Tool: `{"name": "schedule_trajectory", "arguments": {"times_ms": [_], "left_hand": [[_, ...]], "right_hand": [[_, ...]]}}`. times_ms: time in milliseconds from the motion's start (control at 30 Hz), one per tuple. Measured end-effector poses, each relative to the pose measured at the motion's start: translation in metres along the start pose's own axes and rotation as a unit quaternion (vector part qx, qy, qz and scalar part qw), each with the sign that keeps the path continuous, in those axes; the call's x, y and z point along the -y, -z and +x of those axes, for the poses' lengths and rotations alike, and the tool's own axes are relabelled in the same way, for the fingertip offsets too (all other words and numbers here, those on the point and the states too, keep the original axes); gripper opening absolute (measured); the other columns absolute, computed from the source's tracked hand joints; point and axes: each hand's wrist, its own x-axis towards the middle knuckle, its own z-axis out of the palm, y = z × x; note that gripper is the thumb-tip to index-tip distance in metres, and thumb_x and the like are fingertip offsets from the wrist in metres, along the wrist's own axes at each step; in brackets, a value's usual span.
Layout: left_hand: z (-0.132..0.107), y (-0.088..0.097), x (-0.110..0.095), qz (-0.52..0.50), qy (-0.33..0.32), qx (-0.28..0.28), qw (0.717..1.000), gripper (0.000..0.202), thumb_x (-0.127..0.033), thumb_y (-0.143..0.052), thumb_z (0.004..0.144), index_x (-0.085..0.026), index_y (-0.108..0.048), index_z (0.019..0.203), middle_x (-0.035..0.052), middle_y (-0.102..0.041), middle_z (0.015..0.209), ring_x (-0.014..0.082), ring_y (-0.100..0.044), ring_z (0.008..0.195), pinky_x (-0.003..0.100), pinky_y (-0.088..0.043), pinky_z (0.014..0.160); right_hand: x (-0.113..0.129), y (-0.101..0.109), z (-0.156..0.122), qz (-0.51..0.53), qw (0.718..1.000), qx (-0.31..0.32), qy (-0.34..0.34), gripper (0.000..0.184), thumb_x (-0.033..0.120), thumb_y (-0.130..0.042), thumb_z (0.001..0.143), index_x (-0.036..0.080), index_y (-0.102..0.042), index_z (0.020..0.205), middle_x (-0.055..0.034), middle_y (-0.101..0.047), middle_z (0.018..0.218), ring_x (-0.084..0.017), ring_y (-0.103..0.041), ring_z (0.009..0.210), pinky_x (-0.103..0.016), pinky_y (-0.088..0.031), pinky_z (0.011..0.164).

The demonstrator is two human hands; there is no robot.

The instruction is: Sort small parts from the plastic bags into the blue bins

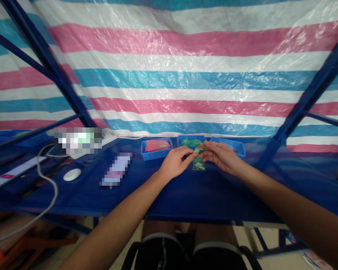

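Between my two hands, just in front of the bins, is a small clear plastic bag [199, 164] with something green in it. My left hand [176, 162] pinches the bag's upper left side between thumb and fingertips. From the other side, my right hand [221, 155] has its bent fingers closed at the bag's upper right edge. Behind the hands stands a blue bin [190, 137] of green items. To its left, another blue bin [154, 154] holds pink-red flat packets [157, 145]. A third blue bin [240, 151] is partly covered by my right hand.
On the left of the blue table [186, 198] lie a phone [116, 170], a white mouse [72, 174] and a white cable [55, 193]. Blue metal posts [291, 112] slant up at both sides. A striped plastic sheet [186, 78] hangs behind the table.
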Motion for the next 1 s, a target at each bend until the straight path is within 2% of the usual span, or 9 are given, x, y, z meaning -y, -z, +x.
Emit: {"name": "schedule_trajectory", "arguments": {"times_ms": [100,233,367,467,567,667,800,900,1000], "left_hand": [[0.001,0.000,0.000,-0.007,0.030,0.006,1.000,0.036,-0.045,-0.057,0.109,-0.018,-0.079,0.100,0.0047,-0.076,0.089,0.0158,-0.070,0.077,0.028,-0.055,0.075],[-0.001,-0.006,0.005,-0.010,0.027,0.024,0.999,0.042,-0.049,-0.072,0.100,-0.019,-0.074,0.129,0.0106,-0.079,0.115,0.0228,-0.076,0.103,0.036,-0.061,0.093],[-0.005,-0.014,0.014,0.010,-0.058,0.101,0.993,0.057,-0.049,-0.084,0.089,-0.022,-0.072,0.138,0.0181,-0.066,0.149,0.0311,-0.064,0.139,0.050,-0.051,0.120],[-0.005,-0.017,0.019,0.007,-0.074,0.135,0.988,0.041,-0.042,-0.078,0.096,-0.023,-0.077,0.132,0.0166,-0.069,0.146,0.0282,-0.068,0.136,0.048,-0.053,0.118],[-0.002,-0.017,0.020,-0.008,-0.054,0.142,0.988,0.033,-0.038,-0.078,0.096,-0.023,-0.079,0.125,0.0133,-0.076,0.134,0.0258,-0.074,0.125,0.044,-0.057,0.113],[0.000,-0.016,0.019,-0.010,-0.034,0.125,0.992,0.035,-0.038,-0.086,0.089,-0.021,-0.080,0.120,0.0122,-0.079,0.123,0.0258,-0.076,0.117,0.043,-0.057,0.110],[0.001,-0.013,0.016,-0.030,-0.017,0.095,0.995,0.028,-0.030,-0.086,0.088,-0.019,-0.081,0.113,0.0106,-0.078,0.118,0.0228,-0.075,0.109,0.038,-0.060,0.102],[0.002,-0.011,0.015,-0.043,-0.001,0.062,0.997,0.021,-0.025,-0.079,0.093,-0.020,-0.081,0.113,0.0100,-0.076,0.119,0.0197,-0.074,0.102,0.032,-0.061,0.087],[0.003,-0.011,0.015,-0.059,0.012,0.010,0.998,0.023,-0.025,-0.077,0.095,-0.020,-0.079,0.117,0.0108,-0.076,0.119,0.0176,-0.074,0.093,0.031,-0.062,0.081]], "right_hand": [[0.003,0.000,0.000,-0.064,0.997,0.017,0.034,0.038,0.048,-0.093,0.079,0.022,-0.078,0.102,-0.0042,-0.078,0.087,-0.018,-0.074,0.076,-0.032,-0.062,0.071],[0.009,0.007,0.000,-0.224,0.969,-0.026,0.097,0.037,0.051,-0.090,0.081,0.024,-0.079,0.103,-0.0002,-0.070,0.067,-0.018,-0.063,0.059,-0.031,-0.051,0.054],[0.020,0.025,0.003,-0.392,0.874,-0.160,0.238,0.031,0.053,-0.081,0.091,0.026,-0.082,0.107,-0.0026,-0.069,0.073,-0.020,-0.059,0.062,-0.035,-0.050,0.061],[0.024,0.038,0.007,-0.453,0.817,-0.190,0.302,0.029,0.051,-0.072,0.098,0.027,-0.081,0.109,-0.0083,-0.076,0.099,-0.025,-0.068,0.080,-0.041,-0.057,0.079],[0.019,0.045,0.015,-0.486,0.800,-0.155,0.315,0.029,0.047,-0.063,0.104,0.028,-0.079,0.120,-0.0099,-0.079,0.120,-0.031,-0.074,0.104,-0.051,-0.057,0.101],[0.008,0.047,0.025,-0.534,0.788,-0.063,0.300,0.030,0.041,-0.059,0.106,0.030,-0.079,0.126,-0.0087,-0.078,0.133,-0.035,-0.070,0.127,-0.057,-0.049,0.116],[-0.002,0.047,0.032,-0.617,0.736,0.042,0.276,0.031,0.040,-0.065,0.103,0.029,-0.079,0.128,-0.0105,-0.078,0.135,-0.039,-0.062,0.141,-0.063,-0.036,0.127],[0.002,0.043,0.028,-0.618,0.730,0.022,0.292,0.035,0.039,-0.062,0.104,0.027,-0.075,0.134,-0.0121,-0.075,0.138,-0.038,-0.059,0.144,-0.062,-0.036,0.127],[0.007,0.033,0.017,-0.577,0.757,-0.016,0.306,0.033,0.041,-0.061,0.105,0.026,-0.076,0.129,-0.0135,-0.078,0.126,-0.038,-0.064,0.132,-0.059,-0.045,0.119]]}}
